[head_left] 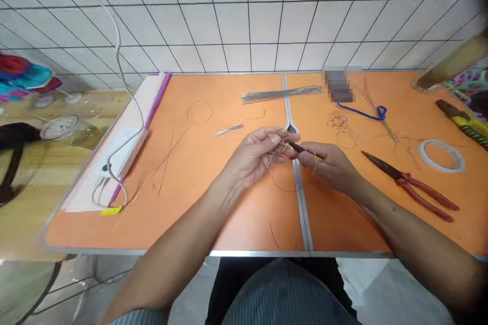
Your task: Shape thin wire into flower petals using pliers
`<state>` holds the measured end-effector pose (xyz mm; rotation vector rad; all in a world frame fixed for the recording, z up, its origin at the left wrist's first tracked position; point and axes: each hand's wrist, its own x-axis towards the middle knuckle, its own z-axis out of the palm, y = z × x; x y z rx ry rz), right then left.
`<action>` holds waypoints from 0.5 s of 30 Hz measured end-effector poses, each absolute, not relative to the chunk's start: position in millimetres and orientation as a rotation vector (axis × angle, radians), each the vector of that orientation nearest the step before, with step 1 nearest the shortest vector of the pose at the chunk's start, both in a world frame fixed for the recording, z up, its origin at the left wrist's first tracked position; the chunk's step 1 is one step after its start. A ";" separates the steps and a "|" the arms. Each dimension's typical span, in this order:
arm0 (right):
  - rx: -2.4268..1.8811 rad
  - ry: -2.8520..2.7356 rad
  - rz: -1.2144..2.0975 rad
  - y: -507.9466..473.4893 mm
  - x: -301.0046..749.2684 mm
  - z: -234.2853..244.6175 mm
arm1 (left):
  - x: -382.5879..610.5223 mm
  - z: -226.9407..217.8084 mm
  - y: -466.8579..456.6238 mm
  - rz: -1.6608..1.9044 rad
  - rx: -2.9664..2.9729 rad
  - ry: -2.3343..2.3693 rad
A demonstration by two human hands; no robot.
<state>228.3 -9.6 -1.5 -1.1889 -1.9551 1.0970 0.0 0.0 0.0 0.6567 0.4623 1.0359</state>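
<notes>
In the middle of the table, my left hand (259, 151) is closed, with thumb and fingers pinching a piece of thin bent wire (272, 155). A loose strand of it curves down below the fingers. My right hand (333, 166) is wrapped round a small pair of pliers (296, 147) with dark jaws and a bit of yellow on the handle. The jaw tips meet the wire at my left fingertips; the exact grip there is too small to make out. A thin loop of wire also shows by my right fingers.
Red-handled pliers (414, 183) and a white ring-shaped roll (442, 156) lie at right. Behind my hands are a bundle of straight wires (280, 94) and a shorter bundle (229, 130). A power strip (127, 155) with a white cord is at left. Blue twisted wire (362, 111) lies at the back right.
</notes>
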 end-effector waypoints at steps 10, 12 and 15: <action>-1.178 -1.941 1.077 -13.6 225.1 2.3 | 1.1 1.3 -2.0 1.018 0.636 0.489; -1.144 -1.943 1.115 -12.5 224.6 1.1 | 1.3 2.7 -1.9 1.008 0.613 0.494; -1.109 -1.921 1.178 -11.5 222.8 -1.1 | 2.0 4.3 -2.0 1.001 0.571 0.471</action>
